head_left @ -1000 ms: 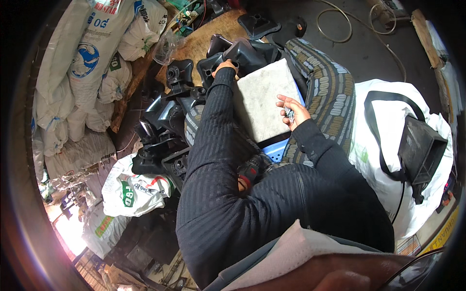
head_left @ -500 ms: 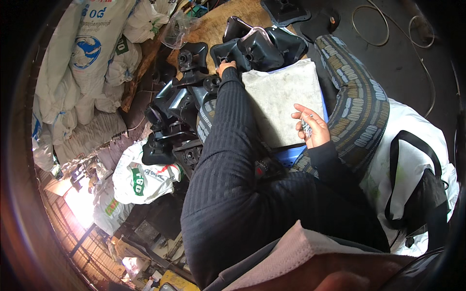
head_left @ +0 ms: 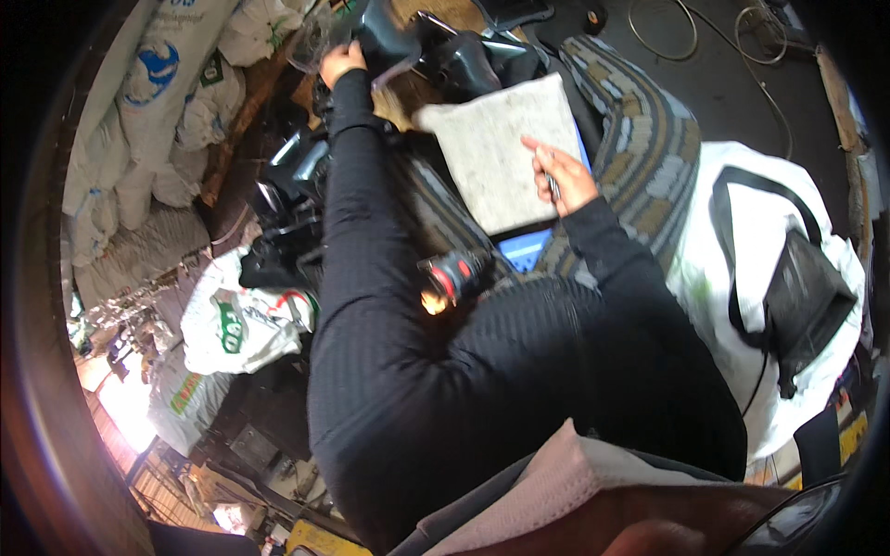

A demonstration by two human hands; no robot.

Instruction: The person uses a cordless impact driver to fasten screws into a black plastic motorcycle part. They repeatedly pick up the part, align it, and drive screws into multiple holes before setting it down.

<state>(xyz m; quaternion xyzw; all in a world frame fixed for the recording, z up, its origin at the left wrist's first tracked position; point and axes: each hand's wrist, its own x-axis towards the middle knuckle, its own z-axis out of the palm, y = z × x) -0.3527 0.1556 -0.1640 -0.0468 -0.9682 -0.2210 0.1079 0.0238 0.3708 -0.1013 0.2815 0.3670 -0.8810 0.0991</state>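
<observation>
My left hand (head_left: 343, 65) reaches far forward with its fingers closed on the edge of a glossy black moulded part (head_left: 387, 37), which is tilted and slightly blurred. My right hand (head_left: 564, 182) hovers over the near right side of a pale cloth-covered pad (head_left: 505, 153). Its fingers curl around a few small silvery metal pieces (head_left: 553, 188) that look like screws, with the index finger pointing outward. Several more black parts (head_left: 468, 65) lie beyond the pad, and others are heaped left of my left forearm (head_left: 292, 167).
A blue plastic crate (head_left: 524, 250) shows under the pad. A patterned curved cushion (head_left: 649, 157) bends around its right side. Near my lap lies a black and red cylindrical tool (head_left: 454, 275). White sacks (head_left: 148, 102) stand left; a white bag (head_left: 718, 232) with black straps stands right.
My left hand has moved left and away from me, and a black part is now lifted in it. My right hand's fingers have closed more over the metal pieces. The whole view has shifted.
</observation>
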